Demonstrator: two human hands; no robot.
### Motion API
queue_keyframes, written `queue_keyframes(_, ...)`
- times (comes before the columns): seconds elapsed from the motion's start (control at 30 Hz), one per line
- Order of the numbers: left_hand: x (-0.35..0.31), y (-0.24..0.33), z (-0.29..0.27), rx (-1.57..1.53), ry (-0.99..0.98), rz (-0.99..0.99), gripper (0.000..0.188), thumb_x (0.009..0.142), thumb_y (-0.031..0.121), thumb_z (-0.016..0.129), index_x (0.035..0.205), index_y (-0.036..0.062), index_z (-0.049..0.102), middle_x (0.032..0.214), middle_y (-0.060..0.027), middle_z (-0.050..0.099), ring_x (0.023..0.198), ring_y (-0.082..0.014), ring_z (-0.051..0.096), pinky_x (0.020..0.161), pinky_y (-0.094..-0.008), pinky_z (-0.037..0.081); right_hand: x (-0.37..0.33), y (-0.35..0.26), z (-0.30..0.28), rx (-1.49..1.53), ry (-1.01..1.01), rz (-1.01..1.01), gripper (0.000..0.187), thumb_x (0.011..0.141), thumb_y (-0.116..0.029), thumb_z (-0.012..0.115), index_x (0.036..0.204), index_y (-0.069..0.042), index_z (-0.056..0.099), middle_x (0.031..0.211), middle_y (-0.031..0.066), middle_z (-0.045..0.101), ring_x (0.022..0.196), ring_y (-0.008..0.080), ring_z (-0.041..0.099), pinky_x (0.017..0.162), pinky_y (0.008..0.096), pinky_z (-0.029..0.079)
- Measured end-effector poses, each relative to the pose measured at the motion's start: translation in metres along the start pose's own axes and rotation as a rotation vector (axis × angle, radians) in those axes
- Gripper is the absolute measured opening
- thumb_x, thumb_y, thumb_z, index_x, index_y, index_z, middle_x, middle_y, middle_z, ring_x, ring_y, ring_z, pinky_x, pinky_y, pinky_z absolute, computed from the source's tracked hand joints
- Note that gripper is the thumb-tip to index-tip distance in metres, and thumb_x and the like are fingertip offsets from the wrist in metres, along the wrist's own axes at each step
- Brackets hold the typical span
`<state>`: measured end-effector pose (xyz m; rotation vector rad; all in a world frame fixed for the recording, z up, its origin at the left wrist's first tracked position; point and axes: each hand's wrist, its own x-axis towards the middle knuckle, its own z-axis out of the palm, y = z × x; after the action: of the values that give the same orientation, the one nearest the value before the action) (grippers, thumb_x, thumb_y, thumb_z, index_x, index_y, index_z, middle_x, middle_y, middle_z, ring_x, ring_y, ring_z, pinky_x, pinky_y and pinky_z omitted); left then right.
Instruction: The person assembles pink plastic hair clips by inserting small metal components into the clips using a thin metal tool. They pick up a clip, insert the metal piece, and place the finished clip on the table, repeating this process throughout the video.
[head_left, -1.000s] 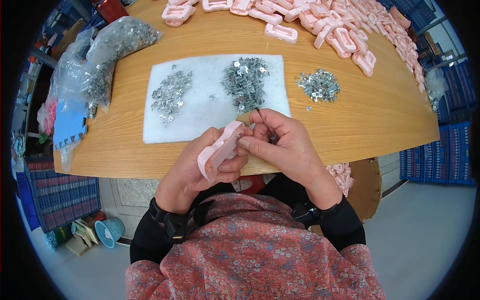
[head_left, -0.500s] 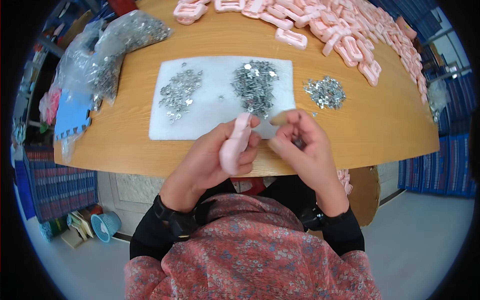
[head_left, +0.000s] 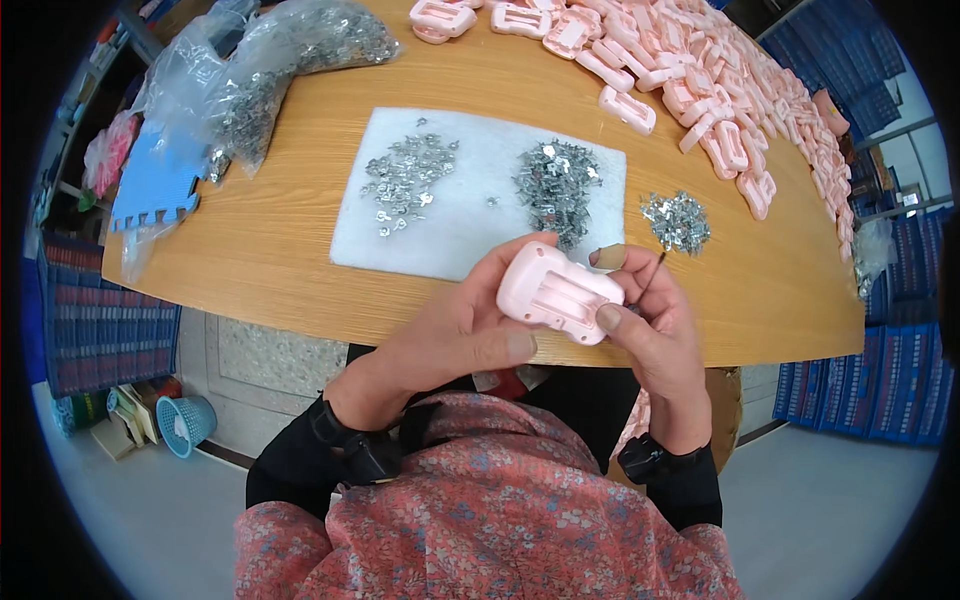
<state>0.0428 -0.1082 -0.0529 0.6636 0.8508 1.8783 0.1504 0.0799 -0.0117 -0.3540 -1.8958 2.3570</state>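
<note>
My left hand (head_left: 465, 320) is closed on a pink plastic casing (head_left: 545, 278), a rounded shell with a long slotted recess facing up. Its thumb lies along the near side. At the casing's right end, my right hand (head_left: 655, 325) pinches the corner with thumb and fingers; a tan finger cot (head_left: 606, 257) covers one fingertip. A thin dark rod (head_left: 656, 268) sticks out between the right fingers; its kind is unclear. Just beyond the hands, a white foam mat (head_left: 470, 235) bears a dense heap of small metal pieces (head_left: 557, 195) and a looser scatter of metal pieces (head_left: 405, 180).
Another pile of metal pieces (head_left: 677, 222) lies right of the mat. Many pink casings (head_left: 690, 95) cover the far right of the wooden table (head_left: 250, 285). Clear plastic bags of metal parts (head_left: 310, 50) rest far left, near a blue foam tile (head_left: 155, 190).
The casing has turned from edge-on to recess-up and moved right. My right hand has come from beside it to grip its right end. The whole view has shifted slightly.
</note>
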Motion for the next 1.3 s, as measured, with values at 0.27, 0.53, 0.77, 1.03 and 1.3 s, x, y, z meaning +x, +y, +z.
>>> queue_keyframes(0.27, -0.008, 0.0, -0.015, -0.064, 0.362, 0.2, 0.072, 0.093, 0.039, 0.057, 0.149, 0.0028, 0.031, 0.137, -0.02, 0.051, 0.127, -0.0298, 0.051, 0.107, -0.0404, 0.041, 0.019, 0.022, 0.042, -0.125, -0.01, 0.042, 0.035, 0.091, -0.005, 0.067, 0.12, -0.004, 0.046, 0.094, 0.0026, 0.066, 0.08, 0.0074, 0.059, 0.069, 0.0229, 0.049)
queue_keyframes(0.53, -0.03, 0.019, -0.046, -0.16, 0.529, 0.169, 0.043, 0.09, 0.024, 0.051, 0.125, -0.0018, 0.055, 0.075, -0.0081, 0.057, 0.075, -0.0224, 0.059, 0.07, -0.0378, 0.052, 0.055, 0.02, -0.001, -1.086, 0.198, -0.306, 0.012, 0.084, -0.006, 0.068, 0.095, -0.004, 0.065, 0.082, 0.0105, 0.063, 0.069, 0.0236, 0.062, 0.063, 0.033, 0.05)
queue_keyframes(0.77, -0.026, 0.015, -0.05, -0.139, 0.514, 0.178, 0.038, 0.089, 0.019, 0.051, 0.121, -0.0019, 0.055, 0.076, -0.0094, 0.06, 0.074, -0.0235, 0.061, 0.068, -0.0357, 0.051, 0.063, 0.022, 0.02, -1.306, 0.105, -0.364, 0.013, 0.082, -0.007, 0.068, 0.095, -0.007, 0.066, 0.089, 0.0099, 0.065, 0.08, 0.0305, 0.065, 0.068, 0.0385, 0.052)
queue_keyframes(1.03, -0.03, 0.016, -0.051, -0.147, 0.475, 0.171, 0.037, 0.09, 0.017, 0.052, 0.122, -0.0021, 0.054, 0.079, -0.0098, 0.062, 0.076, -0.0219, 0.063, 0.072, -0.0347, 0.052, 0.055, 0.011, 0.009, -1.104, 0.184, -0.286, 0.012, 0.082, -0.004, 0.068, 0.094, -0.006, 0.066, 0.087, 0.0115, 0.064, 0.076, 0.0312, 0.064, 0.065, 0.0379, 0.051)
queue_keyframes(1.3, -0.027, 0.015, -0.05, -0.117, 0.462, 0.174, 0.036, 0.091, 0.017, 0.052, 0.122, -0.0022, 0.054, 0.078, -0.01, 0.062, 0.076, -0.0217, 0.063, 0.072, -0.0341, 0.052, 0.049, 0.026, 0.014, -1.41, 0.058, -0.462, 0.011, 0.081, -0.007, 0.069, 0.09, -0.009, 0.065, 0.084, 0.0083, 0.06, 0.074, 0.0304, 0.063, 0.063, 0.0393, 0.052)
